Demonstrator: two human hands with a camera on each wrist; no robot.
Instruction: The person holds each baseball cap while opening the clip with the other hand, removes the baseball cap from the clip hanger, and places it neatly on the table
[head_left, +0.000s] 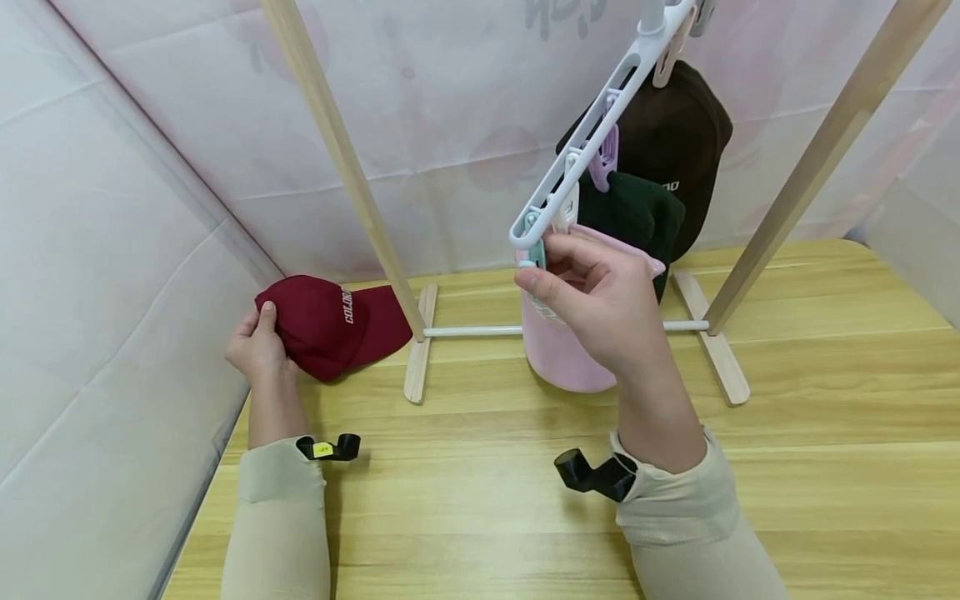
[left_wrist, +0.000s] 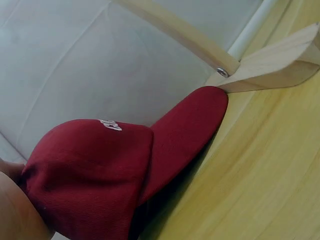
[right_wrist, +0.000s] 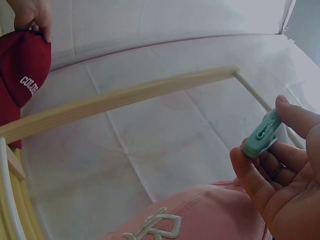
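Observation:
My left hand [head_left: 258, 346] grips the back of a dark red cap [head_left: 330, 323] lying on the wooden table [head_left: 525, 483] at the left; the cap [left_wrist: 115, 165] fills the left wrist view, its brim reaching the rack's foot. My right hand [head_left: 592, 292] pinches a teal clip [head_left: 534, 254] at the low end of a white clip hanger [head_left: 592, 133]. The clip [right_wrist: 262, 134] sits between thumb and fingers. A pink cap [head_left: 558, 350] hangs below that clip, seen too as the pink cap [right_wrist: 200, 215].
A wooden rack stands on the table, with slanted legs [head_left: 341, 150] and a white crossbar [head_left: 472, 331]. A dark green cap [head_left: 637, 212] and a brown cap [head_left: 675, 133] hang from the hanger's other clips. White fabric walls [head_left: 112, 250] close in left and behind.

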